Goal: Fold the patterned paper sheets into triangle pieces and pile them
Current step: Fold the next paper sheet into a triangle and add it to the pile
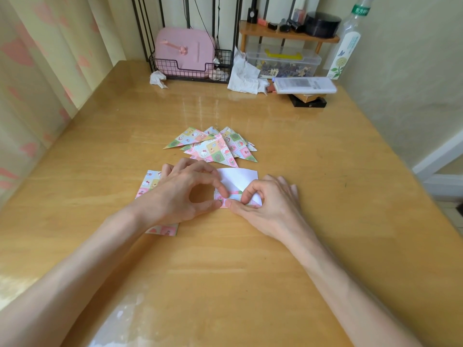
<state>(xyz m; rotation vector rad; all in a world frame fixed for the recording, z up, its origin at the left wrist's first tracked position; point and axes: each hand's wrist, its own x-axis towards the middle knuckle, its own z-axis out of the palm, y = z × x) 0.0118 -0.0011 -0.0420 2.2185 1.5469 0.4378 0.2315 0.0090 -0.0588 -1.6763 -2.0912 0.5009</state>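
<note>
**Sheet pinched between both hands, pile straight beyond**

The half-folded sheet (238, 177) is seen lying on the table (225, 271) between the two hands, white side up, with a narrow patterned strip turned over along its near edge; that edge, and so the fold in progress, runs from left to right across the person. The strip's left end is pinched between thumb and curled forefinger of the left hand (183, 194); its right part is gripped in the same way by the right hand (270, 206), whose other fingers are spread flat on the table. Neither hand is nearer; the sheet is met from both sides. The pile of triangles (213, 149) lies just beyond the sheet, away from the person and slightly leftward, so a finished piece would be carried forward; the stack of unfolded sheets (147, 182) is partly covered by the left hand and wrist.
</note>
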